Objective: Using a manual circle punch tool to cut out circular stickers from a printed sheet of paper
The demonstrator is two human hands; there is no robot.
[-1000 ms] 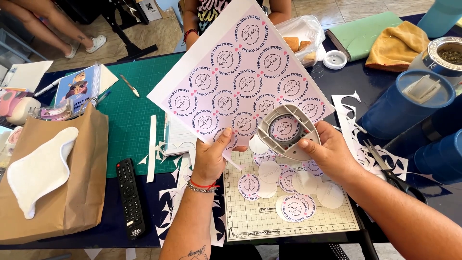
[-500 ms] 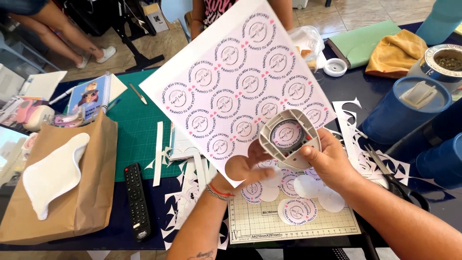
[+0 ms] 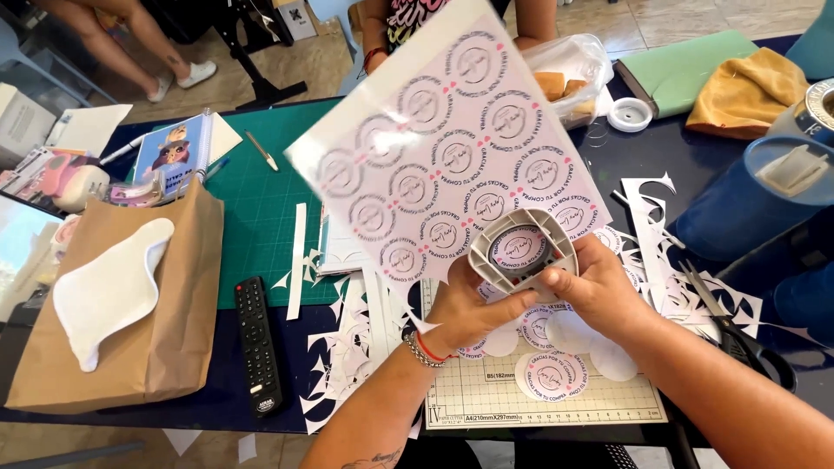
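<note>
Both hands pinched the punch over the sheet's lower edge: left hand beneath, right hand beside it, sheet slanting up-left above the mat

The left hand and right hand together gripped a pale grey plastic circle punch clamped over a white sheet of round printed labels, raised above a gridded white cutting mat at the dark table's near edge, where cut paper circles lay.
</note>
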